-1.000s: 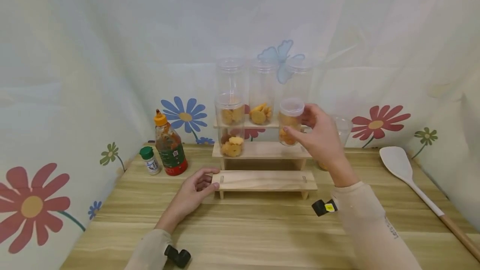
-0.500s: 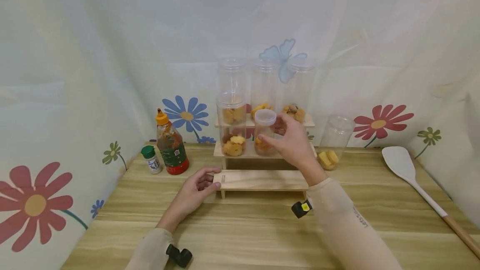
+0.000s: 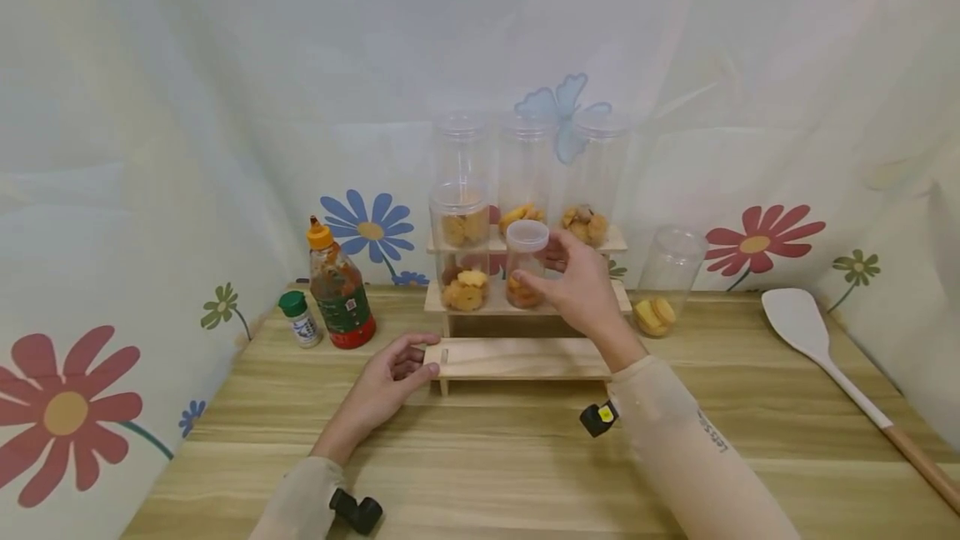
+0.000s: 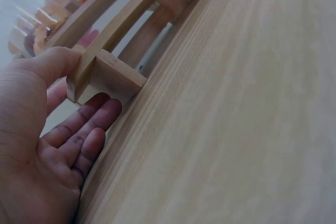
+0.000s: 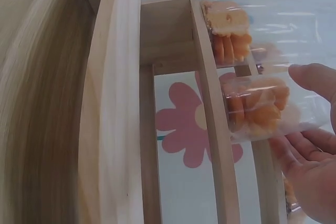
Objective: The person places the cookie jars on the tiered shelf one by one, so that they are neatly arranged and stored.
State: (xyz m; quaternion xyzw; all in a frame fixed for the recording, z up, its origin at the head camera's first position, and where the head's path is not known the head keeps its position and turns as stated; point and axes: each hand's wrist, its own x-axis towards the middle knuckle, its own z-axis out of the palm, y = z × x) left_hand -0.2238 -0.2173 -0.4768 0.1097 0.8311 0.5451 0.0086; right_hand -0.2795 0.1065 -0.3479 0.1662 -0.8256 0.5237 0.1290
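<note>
A small clear jar (image 3: 525, 269) with a whitish lid and orange-brown snacks inside stands on the middle step of the wooden rack (image 3: 517, 359). My right hand (image 3: 585, 286) holds it between thumb and fingers from the right side. In the right wrist view the jar's base (image 5: 231, 111) is right at the step's surface. My left hand (image 3: 393, 377) grips the left end of the lowest step, thumb on the near side. The left wrist view shows that step's end (image 4: 86, 69) between thumb and fingers. Left of the held jar stands a taller jar of cookies (image 3: 461, 261).
Several tall jars, such as one with mixed snacks (image 3: 588, 190), line the top step. Another jar (image 3: 667, 286) leans on the table right of the rack. A sauce bottle (image 3: 341, 298) and green-capped shaker (image 3: 300, 319) stand left; a white spatula (image 3: 802, 327) lies right.
My right hand has carried the small jar leftward and down, from the middle step's right side to its centre, beside the taller jar. My left hand keeps its grip on the lowest step.
</note>
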